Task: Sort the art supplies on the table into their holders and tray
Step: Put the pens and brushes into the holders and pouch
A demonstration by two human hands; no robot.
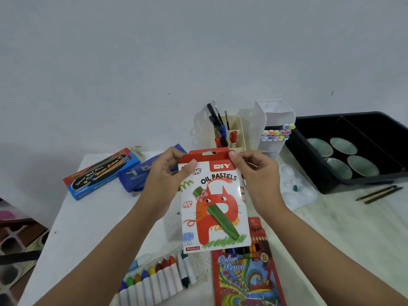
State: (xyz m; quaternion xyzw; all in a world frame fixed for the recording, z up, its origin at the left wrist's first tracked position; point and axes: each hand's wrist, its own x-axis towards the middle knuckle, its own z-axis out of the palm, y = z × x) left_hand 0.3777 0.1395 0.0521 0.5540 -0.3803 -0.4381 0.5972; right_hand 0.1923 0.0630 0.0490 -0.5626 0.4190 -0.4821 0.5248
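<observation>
1. While I hold the oil pastels box (214, 204) above the tabletop (88, 217), my left fingers (189, 167) pinch its eleven o'clock corner.
2. My right fingers (233, 155) pinch the one o'clock corner.
3. Loose pastels (159, 281) lie at seven o'clock.

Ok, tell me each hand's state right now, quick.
Left hand: holding the oil pastels box by its top left corner.
Right hand: pinching the same box's top right corner.

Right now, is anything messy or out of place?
Yes. The pastels lie loose in a row at the table's near edge, out of their box, which the left hand and right hand hold up. Two pencils lie beside the black tray.
</observation>
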